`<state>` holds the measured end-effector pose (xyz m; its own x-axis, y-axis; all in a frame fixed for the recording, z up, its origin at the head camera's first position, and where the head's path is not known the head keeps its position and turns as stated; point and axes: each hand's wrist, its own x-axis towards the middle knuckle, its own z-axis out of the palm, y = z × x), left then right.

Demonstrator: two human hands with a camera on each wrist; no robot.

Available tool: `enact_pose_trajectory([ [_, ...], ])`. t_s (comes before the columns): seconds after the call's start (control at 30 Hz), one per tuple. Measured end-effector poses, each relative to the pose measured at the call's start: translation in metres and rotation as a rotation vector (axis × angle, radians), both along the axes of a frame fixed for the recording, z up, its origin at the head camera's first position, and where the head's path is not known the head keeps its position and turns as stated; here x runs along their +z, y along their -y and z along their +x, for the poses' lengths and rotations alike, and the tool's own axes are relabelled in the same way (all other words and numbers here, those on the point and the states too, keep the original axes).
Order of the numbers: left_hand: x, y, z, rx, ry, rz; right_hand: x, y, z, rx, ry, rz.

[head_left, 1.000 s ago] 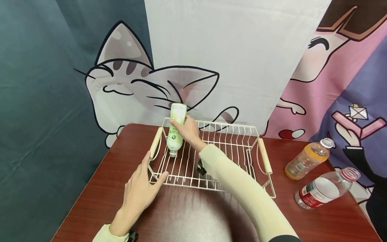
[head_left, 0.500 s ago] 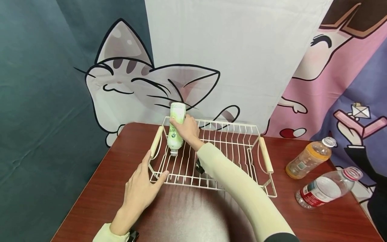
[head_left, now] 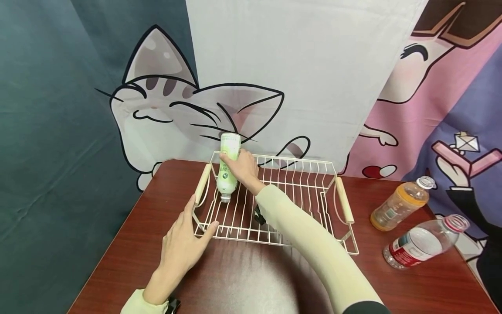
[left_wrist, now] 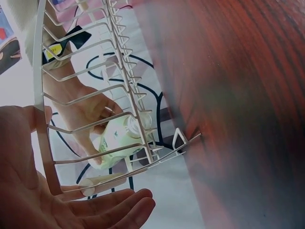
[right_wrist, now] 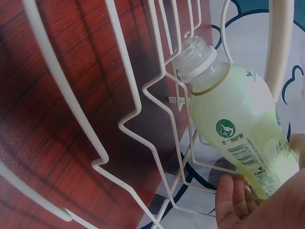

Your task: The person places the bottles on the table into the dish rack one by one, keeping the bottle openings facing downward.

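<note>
A pale green plastic bottle (head_left: pixel 227 181) is upside down at the left end of a cream wire dish rack (head_left: pixel 274 235), its neck among the wires. My right hand (head_left: pixel 243 168) grips the bottle around its middle, thumb on the near side. The right wrist view shows the bottle's clear threaded neck, without a cap, beside the bent wires. At the rack's front left corner, my left hand (head_left: pixel 182 240) has its fingers extended and thumb spread. The left wrist view shows this left hand (left_wrist: pixel 71 191) with its thumb against the rack's rim and its fingers outside the end.
Right of the rack stand a bottle of orange drink (head_left: pixel 396 207) and a clear bottle with a red label (head_left: pixel 412 248). The rack has wooden handles, including the right one (head_left: pixel 344 200). A printed cloth (head_left: pixel 313 78) hangs behind the brown table (head_left: pixel 137 244).
Almost nothing differs. The bottle, both hands and the rack keep their places, apart from a slight shift of the head view.
</note>
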<state>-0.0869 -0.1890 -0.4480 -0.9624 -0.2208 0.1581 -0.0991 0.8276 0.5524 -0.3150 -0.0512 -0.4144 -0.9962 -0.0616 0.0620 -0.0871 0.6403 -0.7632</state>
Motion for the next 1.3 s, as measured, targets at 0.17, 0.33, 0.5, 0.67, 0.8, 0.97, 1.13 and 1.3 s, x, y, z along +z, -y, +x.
enact_pose_trajectory([
  [0.17,0.001,0.001,0.0,0.0,0.006,-0.001,0.001,0.0,0.0,-0.002,0.009,0.005],
  [0.33,0.002,0.001,0.0,0.003,0.006,0.0,0.003,-0.002,0.001,0.01,0.018,-0.01],
  [0.5,0.002,0.002,0.002,0.004,0.007,-0.002,0.006,-0.003,0.005,0.022,0.023,-0.03],
  [0.67,0.004,0.003,0.001,-0.003,0.014,-0.013,0.007,-0.006,0.003,0.034,0.054,-0.057],
  [0.8,0.004,0.003,0.001,-0.005,0.015,-0.018,-0.01,-0.01,-0.021,0.06,0.082,-0.073],
  [0.97,0.005,0.002,0.002,-0.01,0.009,-0.026,-0.018,-0.017,-0.043,0.051,0.133,-0.075],
  [1.13,0.006,0.002,0.003,-0.006,-0.007,-0.042,0.022,-0.036,-0.014,0.056,0.127,-0.062],
  [1.3,0.006,0.001,0.002,-0.015,-0.033,-0.061,0.05,-0.061,0.008,0.051,0.081,-0.046],
])
